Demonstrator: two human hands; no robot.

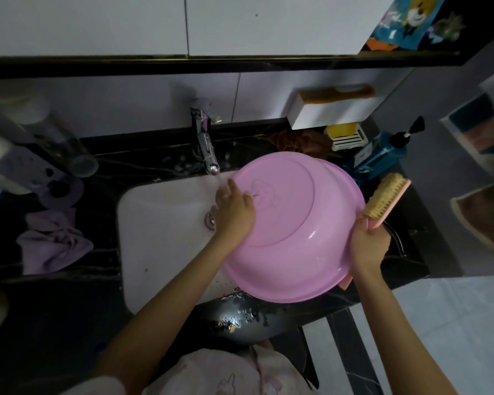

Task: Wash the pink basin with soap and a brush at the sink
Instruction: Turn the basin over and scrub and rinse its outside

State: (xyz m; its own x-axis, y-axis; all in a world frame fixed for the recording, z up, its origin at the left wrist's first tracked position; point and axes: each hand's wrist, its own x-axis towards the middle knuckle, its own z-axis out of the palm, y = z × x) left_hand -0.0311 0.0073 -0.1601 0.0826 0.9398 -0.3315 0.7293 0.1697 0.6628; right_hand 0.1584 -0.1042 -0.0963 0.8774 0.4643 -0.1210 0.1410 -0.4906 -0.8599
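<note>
The fingers of your left hand (234, 212) lie nearly straight and flat against the upturned bottom of the pink basin (297, 232), gripping nothing, just below the spout of the tap (207, 149). Your right hand (368, 246) has its fingers curled round the handle of the brush (387, 196), held against the basin's rim, bristles facing the basin. The basin is tilted over the right side of the white sink (160, 252), overlapping the dark counter (268, 312)

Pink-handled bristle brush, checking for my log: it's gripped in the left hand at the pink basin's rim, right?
No: the head view shows the right hand gripping the pink-handled bristle brush at the rim of the round pink plastic basin.
</note>
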